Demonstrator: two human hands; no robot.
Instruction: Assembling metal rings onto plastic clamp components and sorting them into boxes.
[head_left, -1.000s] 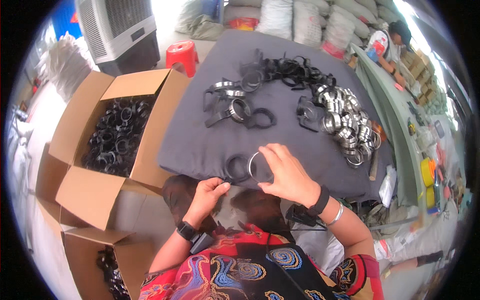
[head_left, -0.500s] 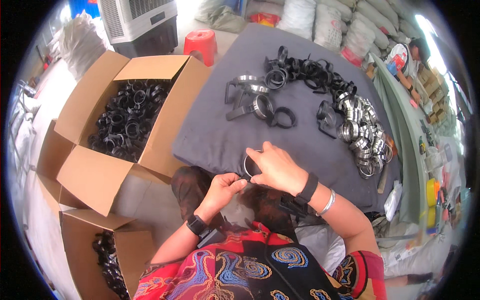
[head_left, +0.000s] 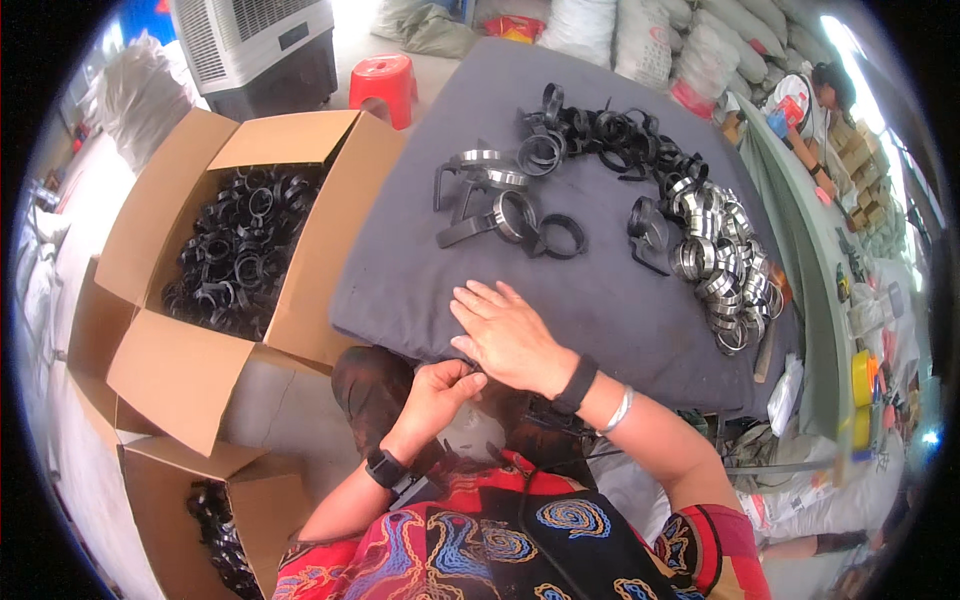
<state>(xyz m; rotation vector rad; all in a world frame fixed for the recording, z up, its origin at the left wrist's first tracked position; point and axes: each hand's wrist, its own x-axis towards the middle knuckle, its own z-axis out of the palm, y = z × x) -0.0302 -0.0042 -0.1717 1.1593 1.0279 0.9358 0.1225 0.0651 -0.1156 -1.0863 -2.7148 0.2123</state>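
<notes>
No words or numbers can be read clearly. Faint reddish print shows on a plump white woven sack (head_left: pixel 641 42) beside the piled grey-white sacks (head_left: pixel 747 45) beyond the cushion's far edge, too small to make out. Blurred dark marks stand on a crumpled white plastic sack (head_left: pixel 795 508) at the lower right, equally illegible.

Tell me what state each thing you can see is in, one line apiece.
Left hand: pinching a dark piece, mostly hidden
Right hand: palm down, fingers extended
Large box: open, black rings inside
Small box: open, dark parts inside
Cushion: lying flat
Silver rings: heaped on the cushion
Stool: upright
Air cooler: upright, running or not unclear
</notes>
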